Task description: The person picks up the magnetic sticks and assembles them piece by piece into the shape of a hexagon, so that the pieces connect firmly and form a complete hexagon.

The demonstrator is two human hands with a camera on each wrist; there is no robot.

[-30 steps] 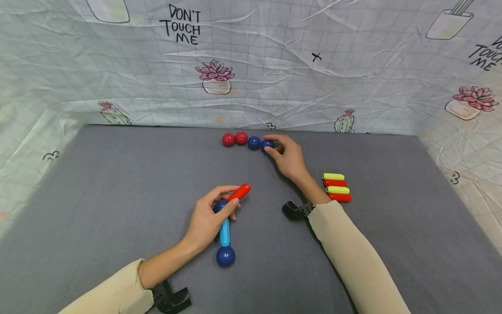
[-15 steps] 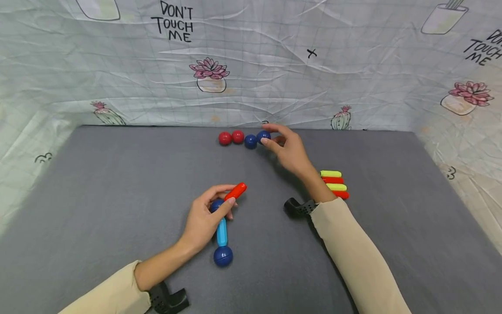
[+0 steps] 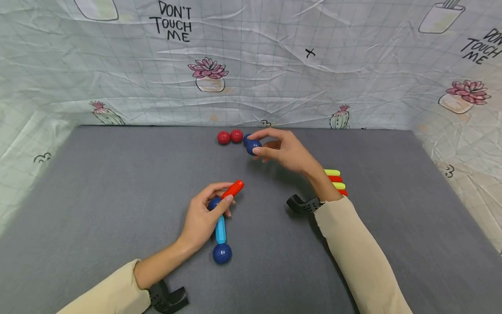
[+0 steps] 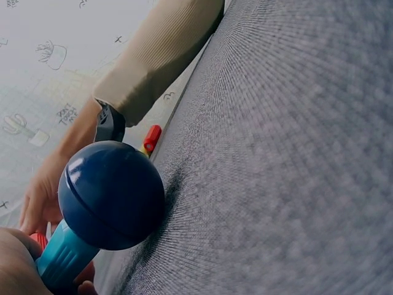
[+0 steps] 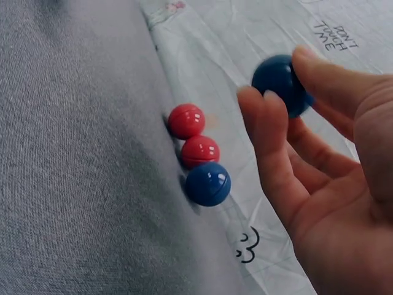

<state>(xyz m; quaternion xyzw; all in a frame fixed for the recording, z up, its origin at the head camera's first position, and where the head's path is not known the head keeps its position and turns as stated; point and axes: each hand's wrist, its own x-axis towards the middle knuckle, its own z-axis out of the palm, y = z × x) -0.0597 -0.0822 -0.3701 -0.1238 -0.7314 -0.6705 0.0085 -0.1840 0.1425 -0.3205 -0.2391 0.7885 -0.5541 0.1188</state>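
My left hand [image 3: 200,218] grips a joined toy piece at the middle front. It has a light blue rod [image 3: 221,230] between two dark blue balls, and a red rod [image 3: 233,189] that slants up to the right from the upper ball. The lower blue ball [image 3: 222,254] shows large in the left wrist view. Farther back, my right hand [image 3: 288,150] pinches a loose blue ball [image 5: 279,85] between thumb and fingers, raised off the table in the right wrist view. Behind it a second blue ball [image 5: 208,184] rests beside two red balls [image 5: 186,121].
To the right, several yellow-green and red rods [image 3: 334,179] lie side by side, partly covered by the right forearm. A printed cloth [image 3: 259,78] rises along the back edge of the grey table [image 3: 137,174]. Each wrist wears a black camera mount [image 3: 303,204].
The right hand has lifted the end blue ball from the row and brought it left and nearer. The left hand keeps its hold on the joined piece almost in place.
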